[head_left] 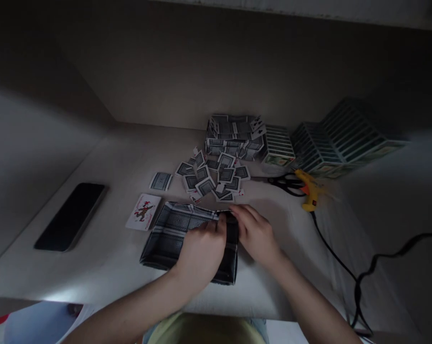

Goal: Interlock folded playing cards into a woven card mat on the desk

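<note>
Head view: the open rectangular tray of grey-patterned playing cards with black edging [173, 222] sits on the pale bench [104, 272], directly before the person. The left hand [203, 248], fingers curled narrow, grips the far wall from inside, near the right corner; the right hand [257, 234] pinches that corner from outside. Base and walls appear assembled; the corner appears unfinished. The loose grey-backed folded cards [205, 186] beyond the tray lie unattached; the yellow plastic glue gun [311, 192] lies unheld at right
</note>
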`<state>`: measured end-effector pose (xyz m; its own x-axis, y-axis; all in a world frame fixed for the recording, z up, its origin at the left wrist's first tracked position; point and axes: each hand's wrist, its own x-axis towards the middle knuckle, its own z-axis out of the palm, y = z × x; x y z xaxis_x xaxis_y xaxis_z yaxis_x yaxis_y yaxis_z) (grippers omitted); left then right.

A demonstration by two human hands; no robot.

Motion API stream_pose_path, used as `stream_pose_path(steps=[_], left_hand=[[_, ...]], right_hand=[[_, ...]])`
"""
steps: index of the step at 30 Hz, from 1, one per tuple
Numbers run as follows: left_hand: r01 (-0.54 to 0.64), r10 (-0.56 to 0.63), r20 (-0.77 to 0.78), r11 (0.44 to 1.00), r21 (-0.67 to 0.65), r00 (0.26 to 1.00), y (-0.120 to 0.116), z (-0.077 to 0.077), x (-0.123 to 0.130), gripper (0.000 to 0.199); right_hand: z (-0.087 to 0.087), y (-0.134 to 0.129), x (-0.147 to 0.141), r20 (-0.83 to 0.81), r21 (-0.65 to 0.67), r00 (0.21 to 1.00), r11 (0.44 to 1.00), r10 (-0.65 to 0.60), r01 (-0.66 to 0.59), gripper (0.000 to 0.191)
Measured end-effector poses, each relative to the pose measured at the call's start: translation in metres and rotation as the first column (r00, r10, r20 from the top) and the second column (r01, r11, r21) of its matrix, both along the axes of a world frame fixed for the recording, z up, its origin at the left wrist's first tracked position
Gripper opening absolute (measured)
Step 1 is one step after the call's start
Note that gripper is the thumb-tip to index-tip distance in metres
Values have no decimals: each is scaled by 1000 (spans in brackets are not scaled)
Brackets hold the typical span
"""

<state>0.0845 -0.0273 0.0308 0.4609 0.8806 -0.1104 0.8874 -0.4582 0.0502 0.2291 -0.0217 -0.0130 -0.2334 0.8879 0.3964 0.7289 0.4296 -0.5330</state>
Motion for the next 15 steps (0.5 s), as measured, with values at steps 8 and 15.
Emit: stream_pose_path(steps=[8, 15], left_hand=[[33, -33, 76, 999, 3, 997, -3, -8, -5, 39], [-24, 29, 90, 998, -55, 996, 3, -1, -3, 32]], right_hand=[[-3, -1, 0, 0, -20, 1000, 1000, -16, 16, 40], [2, 3, -3, -62, -27, 998, 1000, -11, 9, 39]])
